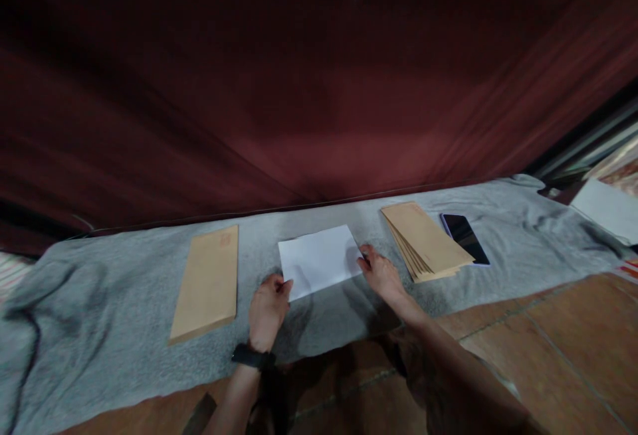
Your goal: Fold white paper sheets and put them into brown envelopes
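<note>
A white sheet of paper (pixel 321 259) is held between my two hands over the grey cloth. My left hand (pixel 269 305) pinches its lower left corner, thumb on top. At the right edge, my right hand (pixel 379 270) grips the sheet with fingers curled around it. Left of the paper lies a neat stack of brown envelopes (pixel 207 282), with a reddish mark near the top. On the right, several more brown envelopes (pixel 426 239) are fanned out in a loose pile.
A phone (pixel 464 239) with a purple edge lies beside the fanned envelopes, partly under them. The grey cloth (pixel 124 309) covers the tiled floor (pixel 558 348). Dark red fabric (pixel 319 103) hangs behind. A white object (pixel 605 209) sits at the far right.
</note>
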### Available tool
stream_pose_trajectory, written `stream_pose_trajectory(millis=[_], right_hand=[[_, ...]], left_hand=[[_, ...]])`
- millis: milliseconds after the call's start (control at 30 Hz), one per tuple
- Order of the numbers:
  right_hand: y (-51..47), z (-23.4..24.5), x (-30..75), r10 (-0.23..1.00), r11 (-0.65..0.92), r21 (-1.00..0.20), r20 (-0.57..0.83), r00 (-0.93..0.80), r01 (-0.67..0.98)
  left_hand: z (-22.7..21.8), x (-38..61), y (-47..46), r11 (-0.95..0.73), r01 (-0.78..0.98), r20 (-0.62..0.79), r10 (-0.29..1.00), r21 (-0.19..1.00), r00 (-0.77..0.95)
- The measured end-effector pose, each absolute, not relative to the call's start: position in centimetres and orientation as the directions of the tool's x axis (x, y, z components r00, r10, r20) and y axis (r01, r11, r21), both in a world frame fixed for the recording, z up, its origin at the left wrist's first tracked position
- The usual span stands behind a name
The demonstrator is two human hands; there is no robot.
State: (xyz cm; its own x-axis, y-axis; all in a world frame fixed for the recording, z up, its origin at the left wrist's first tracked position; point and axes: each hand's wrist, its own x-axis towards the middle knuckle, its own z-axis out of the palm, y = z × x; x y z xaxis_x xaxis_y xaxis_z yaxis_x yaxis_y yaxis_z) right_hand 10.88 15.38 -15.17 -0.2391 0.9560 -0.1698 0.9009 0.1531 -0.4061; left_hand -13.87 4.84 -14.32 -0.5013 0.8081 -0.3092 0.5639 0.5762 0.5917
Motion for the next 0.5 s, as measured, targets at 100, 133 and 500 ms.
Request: stream_pose_trajectory(millis=[100,133,500], right_hand=[[15.4,-15.1,10.9,0.956,0.160,-0.415,-0.160,-0.245,0.896],[15.5,-15.1,10.8,0.957,0.164,-0.414,-0.154,-0.246,0.896],[15.5,-14.9,10.1,0.960,0.191,-0.332,-0.133,-0.246,0.924]], left_hand=[[-14.0,-13.9,5.1,0.597,0.548,-0.345,0.795,0.586,-0.498],[-13.8,-13.9,5.1,0.601,0.553,-0.347,0.793,0.576,-0.501],[-13.0,-14.0,5.5,0.607,0.527,-0.371,0.789,0.595,-0.491]])
